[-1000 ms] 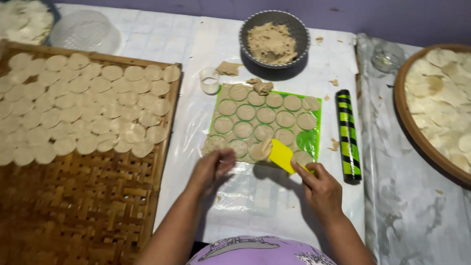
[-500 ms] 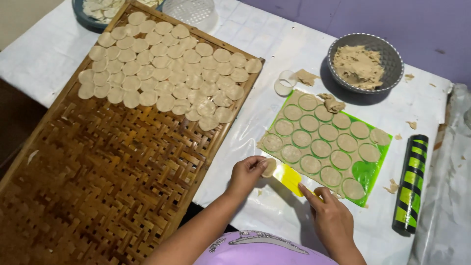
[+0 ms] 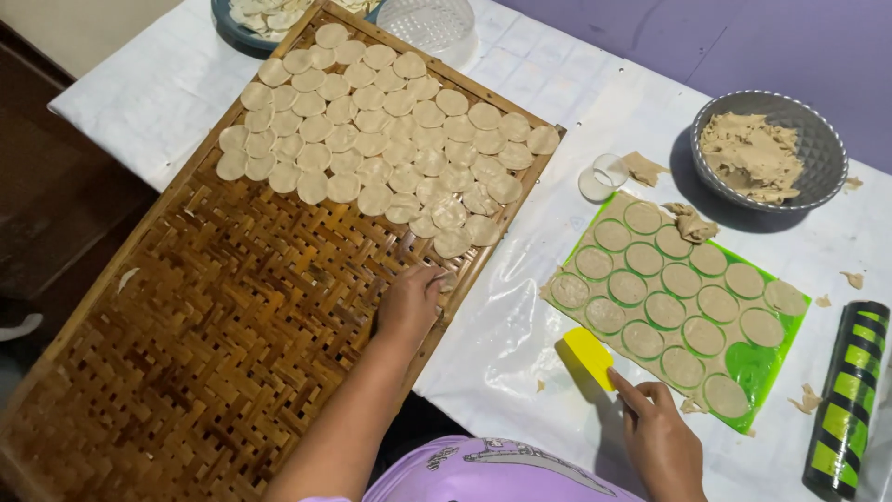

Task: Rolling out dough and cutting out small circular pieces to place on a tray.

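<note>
The left hand (image 3: pixel 409 302) has moved from the green mat (image 3: pixel 753 367) to the woven tray (image 3: pixel 186 325), grip closed on a dough round (image 3: pixel 448 279); the right hand (image 3: pixel 662 437) still pinches the yellow scraper (image 3: pixel 589 353).

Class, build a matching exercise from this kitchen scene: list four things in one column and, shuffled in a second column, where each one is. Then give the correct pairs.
Things:
1. left hand
2. right hand
3. grey bowl
4. striped rolling pin

Places:
A. at the table's far right edge
B. on the woven tray, beside the dough rounds
C. beyond the green mat, holding dough scraps
D. holding the yellow scraper

Pairs: 1-B, 2-D, 3-C, 4-A
</note>
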